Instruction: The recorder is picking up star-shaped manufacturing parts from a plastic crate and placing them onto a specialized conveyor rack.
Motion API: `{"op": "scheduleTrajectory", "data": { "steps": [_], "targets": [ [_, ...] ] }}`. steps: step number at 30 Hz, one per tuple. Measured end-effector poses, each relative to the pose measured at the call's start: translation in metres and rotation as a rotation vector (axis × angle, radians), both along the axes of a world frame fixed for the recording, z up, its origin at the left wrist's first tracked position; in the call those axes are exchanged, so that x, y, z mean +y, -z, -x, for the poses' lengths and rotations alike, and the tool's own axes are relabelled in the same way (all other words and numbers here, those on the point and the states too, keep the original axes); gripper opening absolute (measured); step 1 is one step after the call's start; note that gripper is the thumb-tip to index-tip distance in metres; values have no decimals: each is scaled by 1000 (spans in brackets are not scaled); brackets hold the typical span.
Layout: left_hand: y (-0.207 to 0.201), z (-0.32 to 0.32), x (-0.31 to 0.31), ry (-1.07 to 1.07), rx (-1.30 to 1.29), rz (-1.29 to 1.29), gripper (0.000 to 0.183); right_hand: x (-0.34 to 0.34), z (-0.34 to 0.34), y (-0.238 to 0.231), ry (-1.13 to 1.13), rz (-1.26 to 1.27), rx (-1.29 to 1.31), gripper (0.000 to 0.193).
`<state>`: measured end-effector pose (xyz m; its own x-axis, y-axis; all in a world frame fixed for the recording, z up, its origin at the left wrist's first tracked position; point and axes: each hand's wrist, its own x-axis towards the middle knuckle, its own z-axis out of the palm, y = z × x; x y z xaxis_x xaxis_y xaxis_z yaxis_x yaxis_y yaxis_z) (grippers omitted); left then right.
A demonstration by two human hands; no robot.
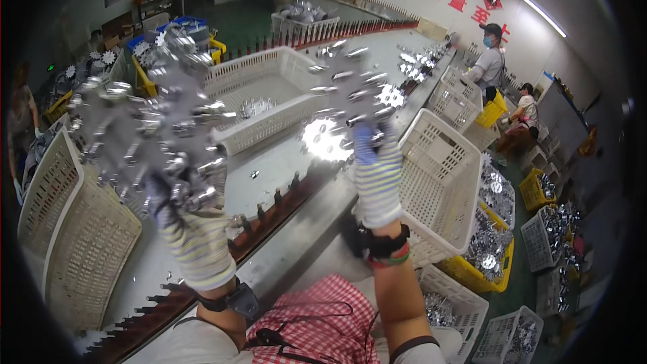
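My left hand [192, 239], in a striped knitted glove with dark fingertips, is closed on a bunch of shiny toothed metal pieces [151, 125]. The bunch is blurred and hides most of its fingers. Out in front, my right hand [377, 172], in a similar glove with blue fingertips, grips another blurred group of silvery toothed metal pieces [350, 87]. Both bunches are held up above the worktable [269, 178]. Behind them on the table is a white perforated crate [269, 121] with a few small metal pieces on its bottom.
Dark upright pegs [261, 212] line the table's near edge. Nested white crates [87, 236] stand at left, and a tilted white crate [441, 185] at right. Yellow crates [482, 283] of metal pieces sit on the floor. A masked co-worker [490, 61] stands at the far right.
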<state>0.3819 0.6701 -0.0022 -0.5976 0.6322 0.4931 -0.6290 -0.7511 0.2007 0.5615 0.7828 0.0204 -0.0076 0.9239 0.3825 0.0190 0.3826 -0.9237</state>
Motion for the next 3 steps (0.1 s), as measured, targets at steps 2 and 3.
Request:
{"op": "scheduleTrajectory", "data": {
  "steps": [2, 3],
  "targets": [
    [32, 9, 15, -24, -47, 90, 42, 53, -3, 20, 339, -906, -708, 24],
    [31, 9, 15, -10, -50, 83, 42, 61, -4, 34, 322, -879, -882, 25]
  ]
}}
